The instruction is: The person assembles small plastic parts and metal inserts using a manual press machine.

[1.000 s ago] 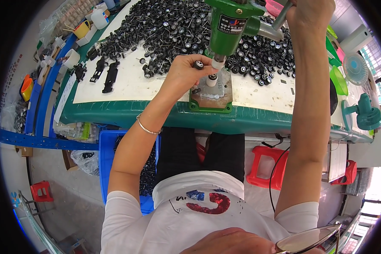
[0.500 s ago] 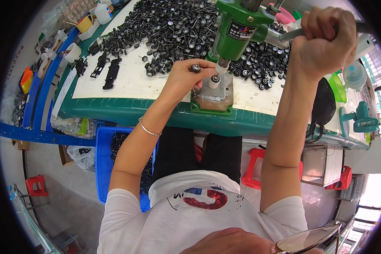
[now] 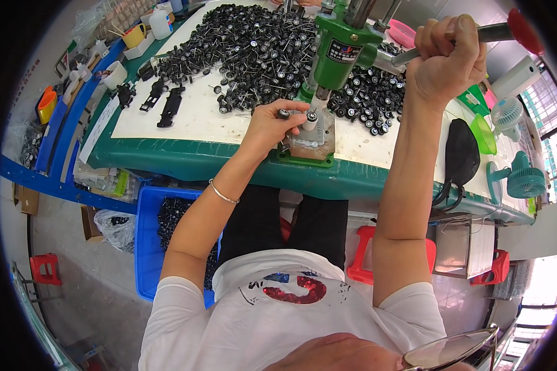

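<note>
My left hand [image 3: 271, 127] is closed in a pinch beside the small white post [image 3: 310, 124] on the press base. A small black toy wheel [image 3: 283, 114] sits between its fingers, and another dark piece shows under the palm. On top of the post rests a wheel [image 3: 312, 115] with a silver hub, just below the ram [image 3: 320, 95] of the green hand press [image 3: 335, 65]. My right hand [image 3: 447, 60] is wrapped round the metal lever [image 3: 492, 33] of the press, which ends in a red knob.
A big heap of black wheels with axles [image 3: 254, 52] covers the table's back, with more wheels [image 3: 371, 102] right of the press. Black toy chassis [image 3: 171, 106] lie at left. A black bag [image 3: 462, 154] and green fans [image 3: 525, 179] stand right. A blue bin [image 3: 147, 241] is below.
My right hand has moved left with the lever, and its red knob now shows. My left fingers are slightly lower beside the post. The whole view has shifted a little.
</note>
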`<state>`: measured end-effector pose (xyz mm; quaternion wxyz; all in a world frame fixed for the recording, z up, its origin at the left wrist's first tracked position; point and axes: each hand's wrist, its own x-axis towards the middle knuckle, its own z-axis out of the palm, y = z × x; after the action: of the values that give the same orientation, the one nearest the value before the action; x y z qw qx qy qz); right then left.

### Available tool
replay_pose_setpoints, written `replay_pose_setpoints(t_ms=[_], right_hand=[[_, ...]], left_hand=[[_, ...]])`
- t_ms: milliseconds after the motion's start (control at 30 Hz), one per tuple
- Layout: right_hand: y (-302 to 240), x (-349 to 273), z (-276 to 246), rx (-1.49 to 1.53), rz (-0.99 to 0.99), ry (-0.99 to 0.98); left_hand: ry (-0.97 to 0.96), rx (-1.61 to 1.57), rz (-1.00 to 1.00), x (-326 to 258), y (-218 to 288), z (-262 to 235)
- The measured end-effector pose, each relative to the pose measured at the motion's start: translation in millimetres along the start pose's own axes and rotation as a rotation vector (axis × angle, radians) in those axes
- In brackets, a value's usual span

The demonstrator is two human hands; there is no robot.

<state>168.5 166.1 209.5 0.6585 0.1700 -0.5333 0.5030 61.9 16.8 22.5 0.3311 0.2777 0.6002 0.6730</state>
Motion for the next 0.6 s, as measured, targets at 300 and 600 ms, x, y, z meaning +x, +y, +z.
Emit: replay_pose_setpoints(t_ms=[300, 600], right_hand=[[-3.0, -1.0, 4.4, -0.016, -0.044, 0.035], [4.0, 4.5, -2.6, 0.000, -0.003, 0.030]], left_hand=[[0.043, 0.035, 0.035, 1.0, -5.6, 6.7], [0.016, -0.015, 0.048, 1.1, 0.7, 10.3]])
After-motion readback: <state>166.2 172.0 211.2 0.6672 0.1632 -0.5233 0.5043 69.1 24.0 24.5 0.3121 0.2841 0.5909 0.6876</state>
